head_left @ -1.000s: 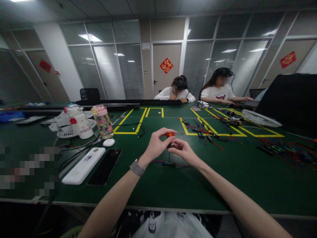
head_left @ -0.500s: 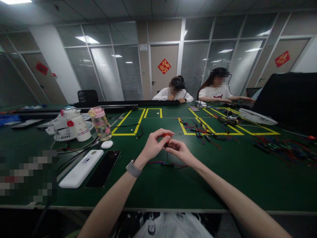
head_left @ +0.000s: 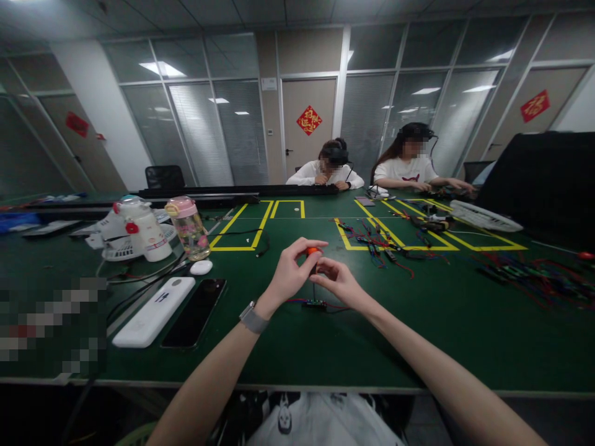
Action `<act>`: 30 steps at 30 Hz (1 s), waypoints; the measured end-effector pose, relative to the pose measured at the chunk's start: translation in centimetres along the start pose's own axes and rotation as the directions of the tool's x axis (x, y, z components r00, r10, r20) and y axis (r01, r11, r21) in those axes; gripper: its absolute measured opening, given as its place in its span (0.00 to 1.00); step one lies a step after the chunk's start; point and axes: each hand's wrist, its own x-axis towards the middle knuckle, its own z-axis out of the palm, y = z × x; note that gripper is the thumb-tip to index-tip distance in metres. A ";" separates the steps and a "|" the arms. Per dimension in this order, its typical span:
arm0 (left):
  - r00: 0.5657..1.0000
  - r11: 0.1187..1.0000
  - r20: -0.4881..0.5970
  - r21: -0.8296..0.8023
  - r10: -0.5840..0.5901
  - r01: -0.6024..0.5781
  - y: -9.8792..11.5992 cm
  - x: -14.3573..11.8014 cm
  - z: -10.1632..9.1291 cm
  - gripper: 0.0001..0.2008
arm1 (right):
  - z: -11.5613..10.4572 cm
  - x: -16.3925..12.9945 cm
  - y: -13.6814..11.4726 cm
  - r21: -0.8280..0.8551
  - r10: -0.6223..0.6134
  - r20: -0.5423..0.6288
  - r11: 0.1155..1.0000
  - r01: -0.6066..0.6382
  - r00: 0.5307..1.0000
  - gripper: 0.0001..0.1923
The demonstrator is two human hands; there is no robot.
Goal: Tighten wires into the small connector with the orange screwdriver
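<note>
An upright screwdriver (head_left: pixel 313 250) with an orange-topped, dark handle is between my two hands. My left hand (head_left: pixel 292 267) closes thumb and fingers round the top of the handle. My right hand (head_left: pixel 341 284), its fingers curled, grips lower on the handle from the right, partly hiding it. The thin shaft runs straight down to a small circuit board (head_left: pixel 314 304) on the green table, with the tip at the board. Red and blue wires stretch from the board to both sides.
Left of my arms lie a white power bank (head_left: pixel 155 313), a black phone (head_left: pixel 195 313) and a white earbud case (head_left: pixel 201 267). Bottles (head_left: pixel 188 232) stand behind them. Wired boards (head_left: pixel 372 238) lie ahead right, with a larger pile (head_left: pixel 539 275) far right. Two people sit across the table.
More of the screwdriver's orange top shows between my left thumb and fingers. My hands stay in nearly the same place above the board; the view has shifted slightly.
</note>
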 end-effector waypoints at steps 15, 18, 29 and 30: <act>0.994 0.983 0.094 -0.165 -0.059 0.074 0.1 0.1 -0.3 0.14 | 1.0 -0.2 0.1 0.136 0.087 -0.033 0.987 -0.082 0.996 0.18; 0.999 1.000 -0.038 0.021 0.020 -0.019 0.1 -0.1 0.4 0.09 | 1.2 -0.4 0.1 0.087 0.060 -0.052 0.995 -0.056 0.997 0.14; 0.988 0.990 0.152 -0.126 -0.041 0.060 0.2 -0.1 -0.1 0.15 | 0.3 -0.6 -0.1 -0.039 0.059 0.010 0.998 -0.059 0.998 0.14; 0.994 0.996 0.102 -0.084 -0.031 0.039 0.2 -0.1 0.0 0.13 | 0.3 -0.6 0.0 -0.073 0.045 -0.009 0.996 -0.046 0.999 0.14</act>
